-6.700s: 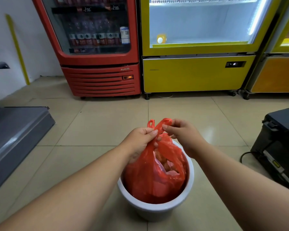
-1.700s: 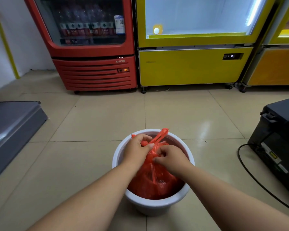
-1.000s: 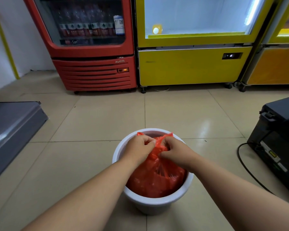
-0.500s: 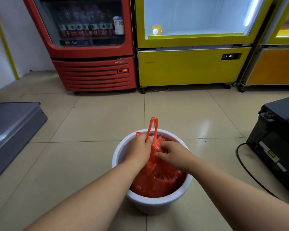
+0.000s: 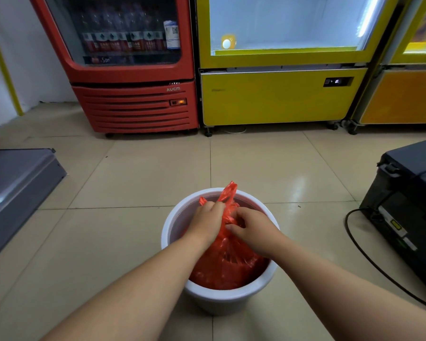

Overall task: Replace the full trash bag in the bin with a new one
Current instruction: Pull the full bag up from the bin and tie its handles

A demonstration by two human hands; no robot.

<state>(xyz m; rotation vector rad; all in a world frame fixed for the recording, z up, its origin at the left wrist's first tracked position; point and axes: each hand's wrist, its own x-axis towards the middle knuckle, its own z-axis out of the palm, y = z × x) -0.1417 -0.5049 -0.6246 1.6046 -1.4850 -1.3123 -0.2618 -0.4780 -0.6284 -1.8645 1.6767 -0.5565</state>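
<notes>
Tiled floor (image 5: 138, 183), beige, with three coolers against the far wall: a red cooler (image 5: 133, 70) stocked with bottles, a yellow cooler (image 5: 280, 94) with a lit interior, and part of an orange-fronted cooler (image 5: 403, 94) at the right edge. A grey metal unit (image 5: 15, 188) lies on the floor at left; a black machine (image 5: 408, 205) stands at right with a black cable (image 5: 369, 257) looping from it across the tiles. A white bin (image 5: 221, 297) stands on the floor at centre, near the camera. A full red bag (image 5: 229, 264) sits inside the bin, its gathered neck rising above the rim and its handles (image 5: 229, 193) standing upright. Left hand (image 5: 207, 221) is closed around the bag's neck from the left. Right hand (image 5: 253, 227) pinches the twisted plastic just beside it from the right, fingers curled onto the bag. Both forearms are bare.
</notes>
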